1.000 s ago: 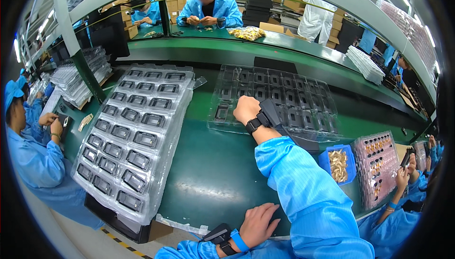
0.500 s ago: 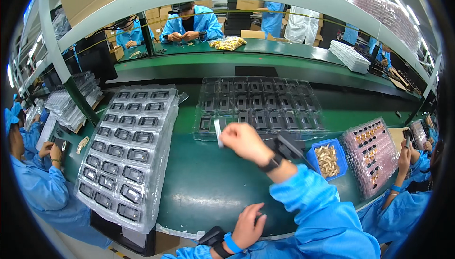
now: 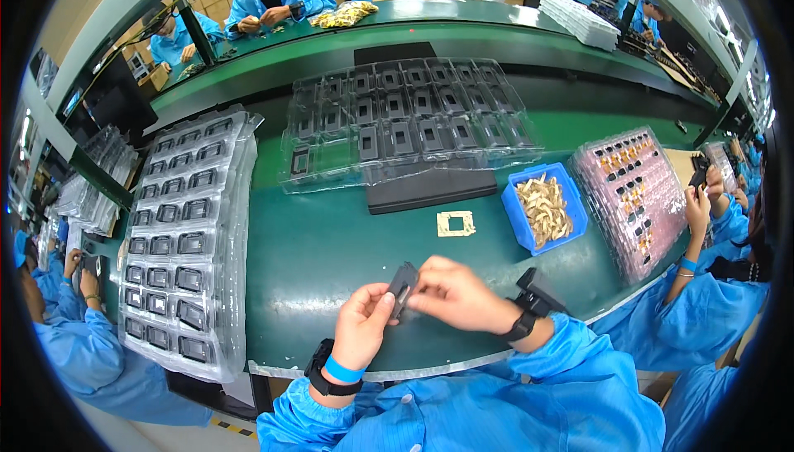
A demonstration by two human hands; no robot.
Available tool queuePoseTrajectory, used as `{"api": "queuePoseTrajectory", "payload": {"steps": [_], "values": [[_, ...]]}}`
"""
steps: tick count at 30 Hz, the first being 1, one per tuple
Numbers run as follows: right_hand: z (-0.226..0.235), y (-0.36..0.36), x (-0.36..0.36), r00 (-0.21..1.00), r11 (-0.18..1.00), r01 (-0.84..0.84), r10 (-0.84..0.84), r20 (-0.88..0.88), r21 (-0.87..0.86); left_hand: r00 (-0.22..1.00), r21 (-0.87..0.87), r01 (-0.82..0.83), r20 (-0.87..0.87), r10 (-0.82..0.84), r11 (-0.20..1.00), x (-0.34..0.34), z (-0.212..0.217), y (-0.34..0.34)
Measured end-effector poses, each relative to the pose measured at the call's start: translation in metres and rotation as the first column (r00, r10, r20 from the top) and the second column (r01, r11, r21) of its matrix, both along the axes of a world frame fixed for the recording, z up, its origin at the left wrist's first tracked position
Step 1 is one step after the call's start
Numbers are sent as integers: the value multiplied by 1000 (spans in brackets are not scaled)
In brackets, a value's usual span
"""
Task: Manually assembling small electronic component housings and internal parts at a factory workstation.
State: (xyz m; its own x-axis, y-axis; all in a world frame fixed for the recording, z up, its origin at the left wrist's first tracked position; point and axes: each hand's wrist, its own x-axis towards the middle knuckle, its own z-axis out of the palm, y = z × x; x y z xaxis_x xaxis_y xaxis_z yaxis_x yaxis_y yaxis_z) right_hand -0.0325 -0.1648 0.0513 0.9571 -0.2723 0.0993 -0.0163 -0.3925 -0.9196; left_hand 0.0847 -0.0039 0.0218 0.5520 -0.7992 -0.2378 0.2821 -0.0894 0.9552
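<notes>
Near the front of the green bench, my left hand (image 3: 364, 320) grips a thin dark rectangular plastic part (image 3: 403, 281), tilted up between thumb and fingers. My right hand (image 3: 459, 295) meets it from the other side, fingertips pinched at its edge and blurred a little. Whether a smaller piece is between those fingertips I cannot tell. Beyond the hands lies a flat beige square frame (image 3: 455, 223) with a cutout. Farther back, a clear plastic tray (image 3: 331, 158) holds rows of dark rectangular parts, partly over a black flat block (image 3: 430, 193).
To the left, stacked clear trays (image 3: 236, 262) carry black frames. A blue bin (image 3: 523, 229) of beige pieces stands at right, beside a pinkish stack of trays (image 3: 653, 245) with black-and-orange parts. Co-workers sit on both sides and across the bench behind a green ledge (image 3: 463, 34).
My right hand has come back from the clear tray, where it held a pale flat piece. My left hand has risen from the bench edge, and both meet at the dark part. The view has shifted.
</notes>
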Motion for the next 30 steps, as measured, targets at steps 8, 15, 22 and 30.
{"api": "queuePoseTrajectory", "payload": {"steps": [8,15,22,30], "values": [[-21,-53,-1,864,763,437,-503,-14,-477,735,109,-29,676,-53,994,-25,-2,-14],[-22,-60,-5,928,796,269,-365,-75,-542,674,119,-56,737,-51,991,-33,4,-23],[-19,-59,-5,983,796,120,-178,-40,-594,601,69,-74,799,-10,995,-9,7,-53],[-12,-43,-11,998,774,54,-47,28,-631,726,110,-62,686,-31,992,-8,-1,-72]]}}
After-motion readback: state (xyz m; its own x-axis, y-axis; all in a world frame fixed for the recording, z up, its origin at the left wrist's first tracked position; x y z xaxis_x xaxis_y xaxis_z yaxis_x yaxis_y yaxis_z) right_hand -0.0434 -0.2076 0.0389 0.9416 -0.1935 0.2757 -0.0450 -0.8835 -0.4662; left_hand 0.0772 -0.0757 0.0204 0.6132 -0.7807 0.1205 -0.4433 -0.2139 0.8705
